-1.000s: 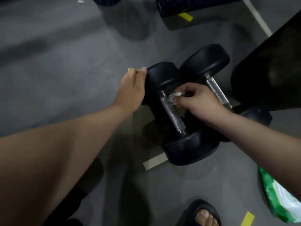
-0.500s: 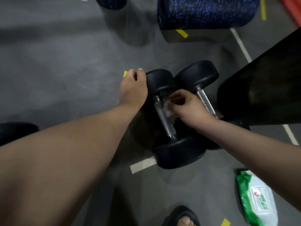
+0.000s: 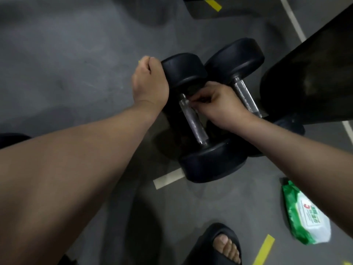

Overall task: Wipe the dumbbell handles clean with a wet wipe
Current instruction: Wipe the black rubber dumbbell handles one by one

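- Grey smooth floor (image 3: 76, 64), lightly scuffed, fills the head view; a white painted line (image 3: 292, 18) crosses its upper right.
- A pale tape strip (image 3: 168, 178) lies on the floor, touching the near head of the nearer dumbbell (image 3: 212, 163); a yellow tape strip (image 3: 264, 249) lies at the bottom right.
- A large black slab (image 3: 315, 73) fills the right edge; what it is cannot be told.
- Two black dumbbells lie side by side, heads touching: the nearer dumbbell and, to its right, the second dumbbell (image 3: 235, 58), each with a knurled metal bar.
- The left hand (image 3: 150, 83) grips the far head of the nearer dumbbell, fingers curled over its outer face.
- The right hand (image 3: 217, 104) pinches the wet wipe (image 3: 188, 101), only a white sliver showing, against the top of the handle (image 3: 193, 121).
- The hands are apart, with the dumbbell head between them.
- A green and white wipe pack (image 3: 305, 215) lies on the floor at the lower right; its label bears a red mark and green writing, too blurred to read.
- A black sandal (image 3: 215, 243) with bare toes shows at the bottom.
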Demonstrator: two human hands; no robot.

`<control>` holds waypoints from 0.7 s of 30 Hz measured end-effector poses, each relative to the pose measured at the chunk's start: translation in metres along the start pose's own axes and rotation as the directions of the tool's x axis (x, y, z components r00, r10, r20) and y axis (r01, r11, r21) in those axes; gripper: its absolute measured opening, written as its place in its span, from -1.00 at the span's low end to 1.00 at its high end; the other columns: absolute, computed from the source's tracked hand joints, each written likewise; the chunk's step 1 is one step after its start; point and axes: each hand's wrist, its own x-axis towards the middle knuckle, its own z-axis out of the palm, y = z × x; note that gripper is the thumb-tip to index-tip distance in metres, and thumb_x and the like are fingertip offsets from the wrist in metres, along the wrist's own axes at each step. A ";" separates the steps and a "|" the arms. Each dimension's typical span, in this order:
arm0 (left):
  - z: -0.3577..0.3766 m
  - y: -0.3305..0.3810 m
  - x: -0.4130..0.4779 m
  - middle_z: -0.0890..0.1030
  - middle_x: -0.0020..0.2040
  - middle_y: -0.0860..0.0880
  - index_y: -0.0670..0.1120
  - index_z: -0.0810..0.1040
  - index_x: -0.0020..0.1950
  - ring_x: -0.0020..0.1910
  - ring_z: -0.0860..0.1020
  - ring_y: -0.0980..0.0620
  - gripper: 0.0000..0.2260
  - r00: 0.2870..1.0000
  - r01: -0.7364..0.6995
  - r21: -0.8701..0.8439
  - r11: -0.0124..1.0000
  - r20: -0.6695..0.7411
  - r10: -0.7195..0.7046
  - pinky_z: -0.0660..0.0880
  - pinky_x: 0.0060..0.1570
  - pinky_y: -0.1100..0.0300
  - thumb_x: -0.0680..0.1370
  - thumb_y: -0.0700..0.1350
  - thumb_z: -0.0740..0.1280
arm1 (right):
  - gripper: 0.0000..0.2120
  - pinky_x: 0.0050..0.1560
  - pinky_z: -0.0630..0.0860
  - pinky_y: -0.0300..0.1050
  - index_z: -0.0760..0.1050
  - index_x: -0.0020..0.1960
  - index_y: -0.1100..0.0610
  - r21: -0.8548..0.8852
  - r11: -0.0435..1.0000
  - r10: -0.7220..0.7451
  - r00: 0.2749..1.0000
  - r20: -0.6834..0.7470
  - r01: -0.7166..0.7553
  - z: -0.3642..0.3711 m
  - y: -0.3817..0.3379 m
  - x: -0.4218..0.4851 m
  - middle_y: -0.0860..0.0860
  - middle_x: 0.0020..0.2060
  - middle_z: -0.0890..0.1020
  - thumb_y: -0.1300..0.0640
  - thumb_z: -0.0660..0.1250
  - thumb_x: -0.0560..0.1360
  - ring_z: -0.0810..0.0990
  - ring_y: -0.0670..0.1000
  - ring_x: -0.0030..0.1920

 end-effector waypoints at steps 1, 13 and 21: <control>0.000 0.000 0.000 0.35 -0.31 0.05 -0.03 0.23 -0.29 -0.19 0.32 0.00 -0.69 1.000 0.002 -0.001 1.000 0.001 -0.002 0.15 -0.23 0.14 0.66 -0.09 0.08 | -0.87 0.01 0.45 -0.38 0.73 -0.02 0.08 -0.015 1.000 -0.025 0.998 0.060 0.026 -0.005 0.002 -0.003 -0.19 -0.16 0.55 0.22 0.50 0.45 0.59 -0.22 -0.11; 0.000 0.003 -0.003 0.33 -0.34 0.03 -0.04 0.23 -0.30 -0.23 0.28 0.00 -0.68 0.999 -0.008 0.027 1.000 -0.044 0.009 0.17 -0.23 0.11 0.67 -0.12 0.08 | -0.85 0.04 0.37 -0.49 0.74 0.01 0.05 -0.043 0.981 -0.182 0.976 0.118 0.188 -0.007 0.012 -0.010 -0.19 -0.10 0.52 0.22 0.49 0.47 0.57 -0.25 -0.07; 0.003 0.002 -0.001 0.33 -0.34 0.04 -0.02 0.25 -0.31 -0.18 0.32 -0.02 -0.66 0.998 -0.017 0.032 0.999 -0.062 0.019 0.17 -0.20 0.16 0.67 -0.16 0.09 | -0.92 -0.10 0.36 -0.42 0.74 -0.03 -0.01 0.020 0.996 -0.086 0.996 0.001 0.086 0.005 0.006 0.007 -0.16 -0.19 0.52 0.04 0.49 0.51 0.53 -0.18 -0.16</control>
